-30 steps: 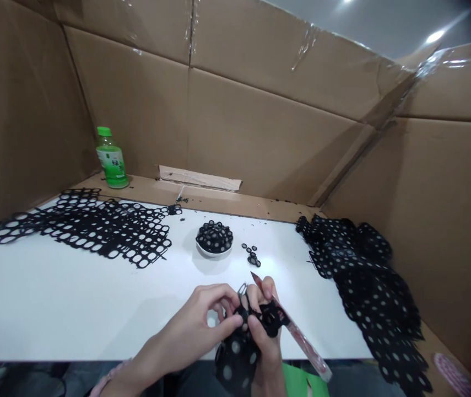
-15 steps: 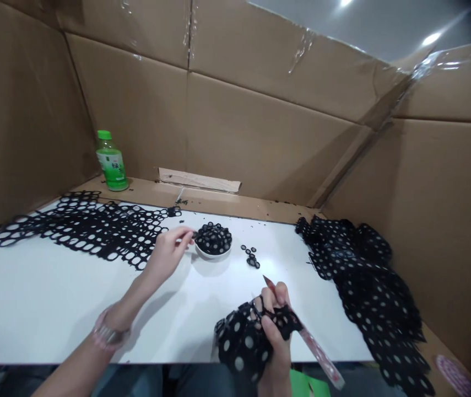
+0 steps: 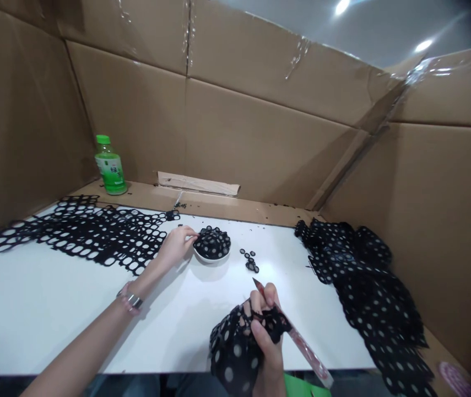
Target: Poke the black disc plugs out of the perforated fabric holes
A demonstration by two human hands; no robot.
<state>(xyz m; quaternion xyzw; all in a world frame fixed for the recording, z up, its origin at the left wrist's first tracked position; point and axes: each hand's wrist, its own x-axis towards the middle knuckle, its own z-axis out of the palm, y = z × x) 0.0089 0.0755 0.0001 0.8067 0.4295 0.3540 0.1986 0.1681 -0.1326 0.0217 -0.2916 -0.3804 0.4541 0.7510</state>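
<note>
My left hand (image 3: 177,244) reaches to the left side of a small white bowl (image 3: 212,260). Its thumb and fingertips are pinched together against the heap of black discs with grey centres (image 3: 214,242) that fills the bowl; whether a disc is between them is too small to tell. Near the front edge of the table, my right hand (image 3: 269,344) is closed around a bunched piece of black sheet with grey dots (image 3: 235,347). The same hand also grips a slim, long tool with a dark pointed tip and clear shaft (image 3: 307,350), angled up to the left.
Several loose discs (image 3: 250,262) lie right of the bowl. Black netting full of holes (image 3: 107,234) spreads at the left, and dotted black sheets (image 3: 367,281) pile up at the right. A green bottle (image 3: 111,168) stands behind, before the cardboard walls (image 3: 260,132).
My left hand has shifted slightly right, its fingertips now against the discs at the bowl's edge. My right hand, with the sheet and tool, sits a little further left in view.
</note>
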